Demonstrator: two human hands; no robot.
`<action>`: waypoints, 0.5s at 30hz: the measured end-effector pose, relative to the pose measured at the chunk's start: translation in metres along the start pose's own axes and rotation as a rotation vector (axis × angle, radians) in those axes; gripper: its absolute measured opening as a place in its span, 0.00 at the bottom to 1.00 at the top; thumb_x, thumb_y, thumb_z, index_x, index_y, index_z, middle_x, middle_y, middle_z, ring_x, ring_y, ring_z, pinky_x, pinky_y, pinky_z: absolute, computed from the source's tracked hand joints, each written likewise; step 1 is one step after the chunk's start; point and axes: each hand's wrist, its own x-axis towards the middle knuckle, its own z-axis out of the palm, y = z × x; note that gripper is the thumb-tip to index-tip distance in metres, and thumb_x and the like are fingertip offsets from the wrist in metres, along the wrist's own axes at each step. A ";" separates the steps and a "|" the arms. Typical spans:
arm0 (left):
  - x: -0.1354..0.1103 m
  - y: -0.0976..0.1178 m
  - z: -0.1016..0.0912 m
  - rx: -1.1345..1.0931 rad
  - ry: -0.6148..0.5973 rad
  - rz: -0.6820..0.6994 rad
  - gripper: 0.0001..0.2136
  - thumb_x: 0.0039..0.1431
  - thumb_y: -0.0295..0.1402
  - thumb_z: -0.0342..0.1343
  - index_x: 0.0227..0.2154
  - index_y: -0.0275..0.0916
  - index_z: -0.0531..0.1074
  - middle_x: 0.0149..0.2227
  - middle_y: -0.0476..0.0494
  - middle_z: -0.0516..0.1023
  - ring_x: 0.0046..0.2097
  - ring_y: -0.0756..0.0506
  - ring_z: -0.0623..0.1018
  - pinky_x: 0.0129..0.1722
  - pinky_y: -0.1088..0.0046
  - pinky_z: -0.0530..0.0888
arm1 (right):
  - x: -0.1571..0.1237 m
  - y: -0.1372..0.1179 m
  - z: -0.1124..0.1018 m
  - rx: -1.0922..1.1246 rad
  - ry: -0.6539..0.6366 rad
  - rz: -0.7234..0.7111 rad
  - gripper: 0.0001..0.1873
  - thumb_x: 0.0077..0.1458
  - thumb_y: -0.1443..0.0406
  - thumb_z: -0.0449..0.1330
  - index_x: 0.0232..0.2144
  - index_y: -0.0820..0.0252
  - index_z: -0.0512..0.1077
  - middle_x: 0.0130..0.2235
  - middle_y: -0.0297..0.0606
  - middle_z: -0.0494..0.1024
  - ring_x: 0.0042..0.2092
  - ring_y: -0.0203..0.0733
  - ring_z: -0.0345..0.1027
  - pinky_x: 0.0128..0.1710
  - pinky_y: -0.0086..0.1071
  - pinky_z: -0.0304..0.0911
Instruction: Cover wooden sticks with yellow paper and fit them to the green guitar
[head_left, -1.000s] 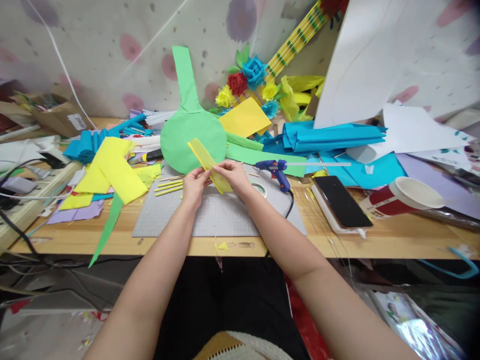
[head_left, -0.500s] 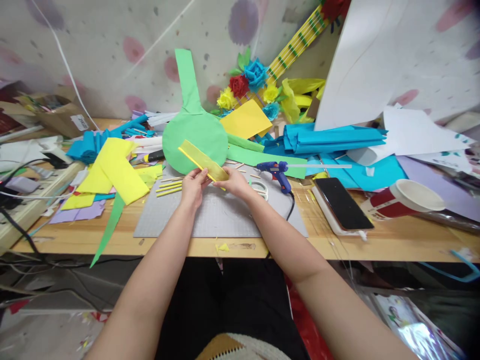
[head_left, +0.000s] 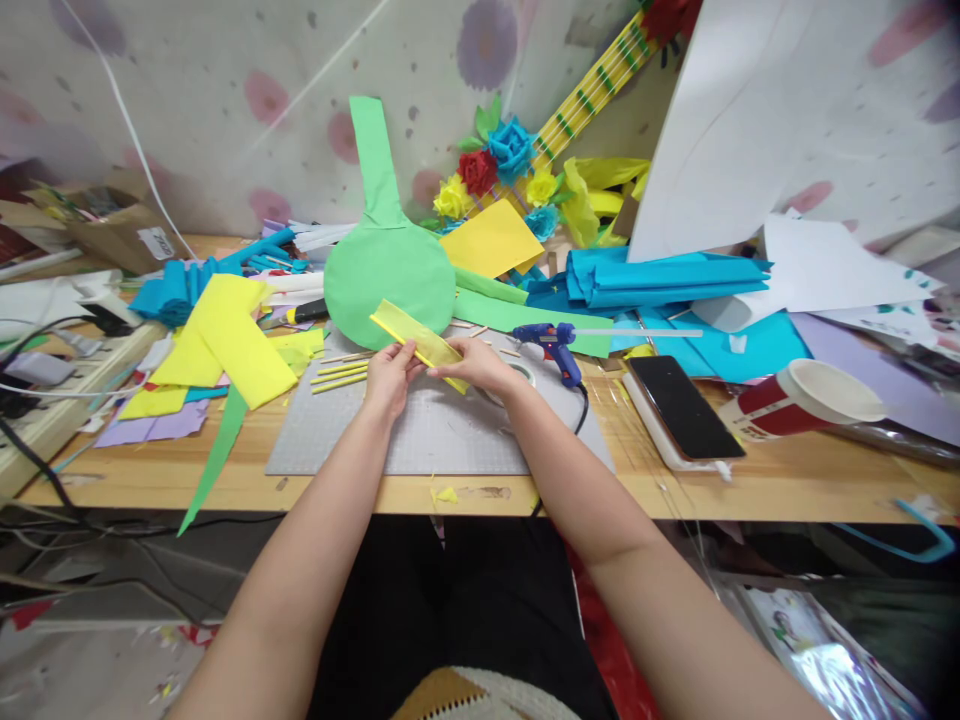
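Left hand and right hand, yellow strip aslant between.

Counted one left hand, one right hand and, between them, one yellow strip. Counted also one glue gun, one phone, one paper cup and one grey cutting mat. In the flower cluster, counted two blue, two yellow and one red.
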 end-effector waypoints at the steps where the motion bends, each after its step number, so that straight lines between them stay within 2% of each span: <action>1: 0.000 0.001 0.000 -0.002 -0.013 -0.006 0.05 0.50 0.28 0.56 0.23 0.33 0.67 0.24 0.46 0.76 0.30 0.50 0.77 0.34 0.76 0.72 | 0.001 0.000 0.001 0.009 0.011 0.003 0.18 0.37 0.59 0.62 0.33 0.63 0.72 0.30 0.32 0.73 0.30 0.34 0.64 0.28 0.25 0.57; 5: 0.003 0.005 -0.004 -0.050 -0.062 0.007 0.07 0.52 0.33 0.54 0.28 0.31 0.69 0.28 0.41 0.77 0.32 0.49 0.77 0.36 0.74 0.73 | -0.001 -0.001 -0.001 0.011 0.004 0.028 0.18 0.37 0.60 0.62 0.33 0.63 0.72 0.28 0.31 0.72 0.29 0.33 0.63 0.28 0.24 0.56; 8: 0.009 0.007 -0.009 -0.116 0.055 0.054 0.07 0.55 0.30 0.51 0.29 0.31 0.69 0.28 0.42 0.77 0.32 0.50 0.77 0.38 0.74 0.73 | -0.005 -0.004 -0.006 -0.031 -0.092 0.040 0.18 0.35 0.59 0.63 0.31 0.63 0.71 0.27 0.30 0.72 0.28 0.32 0.63 0.27 0.24 0.55; 11: 0.013 0.005 -0.010 -0.134 0.136 0.053 0.05 0.55 0.26 0.50 0.27 0.32 0.69 0.27 0.43 0.77 0.30 0.51 0.77 0.38 0.74 0.72 | -0.007 -0.005 -0.007 -0.011 -0.187 0.021 0.18 0.39 0.54 0.60 0.29 0.63 0.71 0.26 0.31 0.72 0.27 0.33 0.63 0.26 0.25 0.55; 15: 0.011 0.004 -0.008 -0.142 0.092 0.037 0.04 0.54 0.25 0.51 0.28 0.32 0.69 0.28 0.43 0.77 0.30 0.51 0.77 0.38 0.74 0.73 | -0.005 -0.004 0.000 -0.001 -0.139 0.005 0.17 0.41 0.55 0.59 0.29 0.64 0.71 0.26 0.32 0.73 0.28 0.33 0.64 0.26 0.25 0.56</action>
